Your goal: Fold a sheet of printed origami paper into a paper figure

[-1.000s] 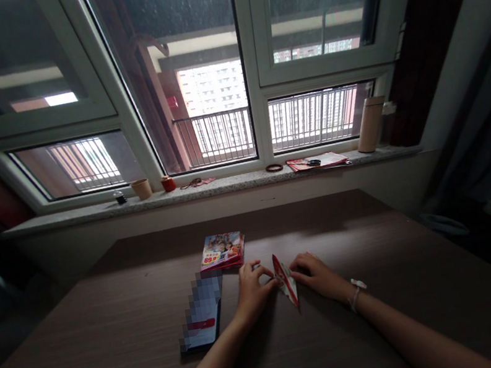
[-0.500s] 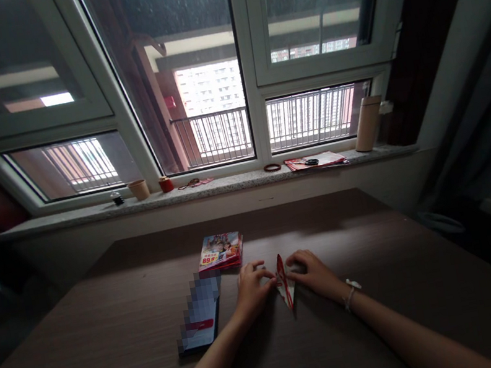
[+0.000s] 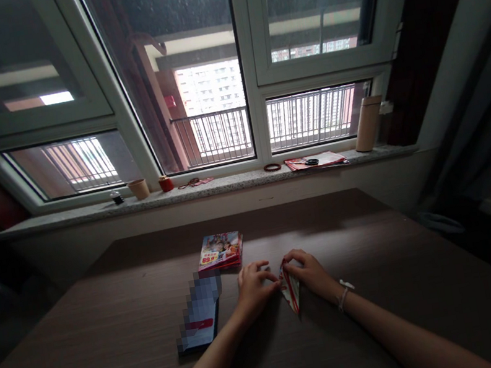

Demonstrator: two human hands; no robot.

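A narrow piece of folded paper (image 3: 292, 294), white with red markings, lies on the table between my hands, its sharp point towards me. My right hand (image 3: 310, 275) pinches its upper end from the right and covers part of it. At the left edge, the thumb and index finger of my left hand (image 3: 254, 289) close on the paper, while the other fingers are raised apart. How much paper lies between the left fingertips is too small to tell.
Left of my hands lies a phone (image 3: 198, 324), partly pixelated. Beyond it is a stack of printed leaflets (image 3: 220, 251). The windowsill (image 3: 236, 183) holds a paper cup (image 3: 138, 190), a red spool-like item (image 3: 166, 184), scissors (image 3: 311, 162) on papers and a tall bottle (image 3: 368, 124).
My right fingers have moved onto the paper's upper end, covering its tip. The paper has shifted slightly right and towards me. My left hand has barely moved.
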